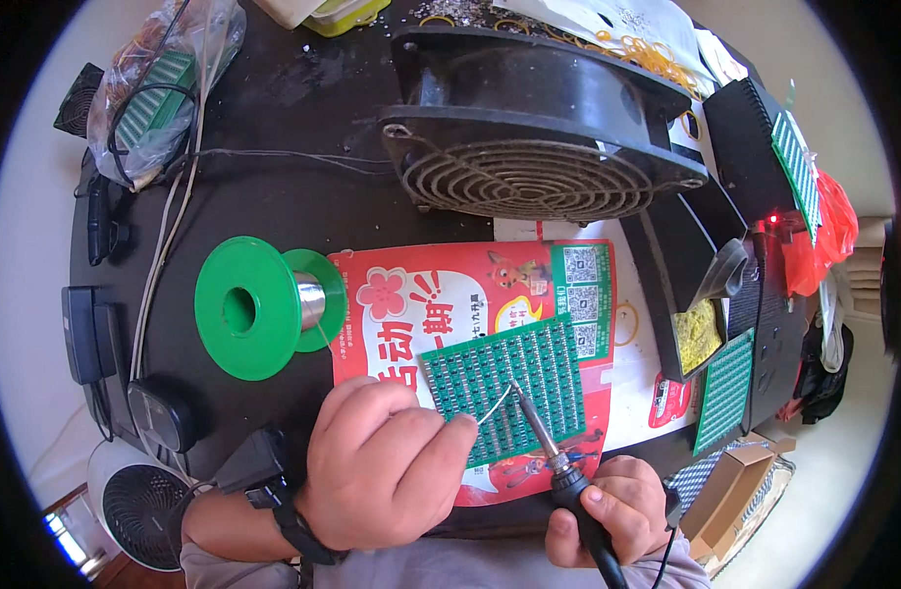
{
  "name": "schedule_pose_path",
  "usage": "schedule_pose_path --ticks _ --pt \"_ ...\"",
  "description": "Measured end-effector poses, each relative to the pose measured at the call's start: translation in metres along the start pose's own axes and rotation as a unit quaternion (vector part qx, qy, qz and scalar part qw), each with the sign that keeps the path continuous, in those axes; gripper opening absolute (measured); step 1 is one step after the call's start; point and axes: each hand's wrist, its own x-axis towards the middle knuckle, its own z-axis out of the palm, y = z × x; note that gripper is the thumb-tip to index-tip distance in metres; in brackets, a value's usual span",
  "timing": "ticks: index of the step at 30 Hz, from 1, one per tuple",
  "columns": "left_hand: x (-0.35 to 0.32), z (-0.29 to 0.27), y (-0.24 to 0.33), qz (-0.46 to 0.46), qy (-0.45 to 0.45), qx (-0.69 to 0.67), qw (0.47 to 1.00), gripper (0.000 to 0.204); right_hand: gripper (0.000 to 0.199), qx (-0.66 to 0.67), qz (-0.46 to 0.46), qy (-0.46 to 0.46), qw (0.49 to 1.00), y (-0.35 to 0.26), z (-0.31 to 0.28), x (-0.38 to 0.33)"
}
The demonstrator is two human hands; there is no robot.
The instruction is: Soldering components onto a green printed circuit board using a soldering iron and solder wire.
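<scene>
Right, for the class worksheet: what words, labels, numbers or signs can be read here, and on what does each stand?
I won't copy out printed wording, but here is where it stands.
Red sheet: large dark characters, partly covered by the hand; its smallest print is too small to read.
Green panel: three square codes, with side print too small to read.
Circuit board: any markings are too small to read.
</scene>
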Motion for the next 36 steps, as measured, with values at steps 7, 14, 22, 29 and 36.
schedule_pose_path --ticks 7,14,22,29,36 --pt "0.0 0.002 0.002 -0.011 -0.006 0.005 1.0 0.033 0.04 -0.018 -0.014 0.002 1.0 0.001 0.002 0.003" --pt "0.003 -0.003 -0.004 0.035 -0.017 0.037 0.999 0.034 0.038 -0.001 -0.029 0.025 0.999 0.003 0.005 0.002" --pt "-0.006 0.001 0.002 0.021 -0.027 0.003 0.999 0.031 0.034 -0.009 -0.014 0.038 0.999 -0.001 0.004 -0.002" --pt "-0.004 0.002 0.002 0.021 -0.017 -0.001 1.0 0.024 0.034 -0.015 -0.017 0.037 0.999 0.0 0.005 -0.002" --pt "-0.008 0.009 0.001 0.019 -0.007 0.026 0.999 0.021 0.033 -0.008 -0.025 0.042 0.999 0.001 0.005 -0.003"
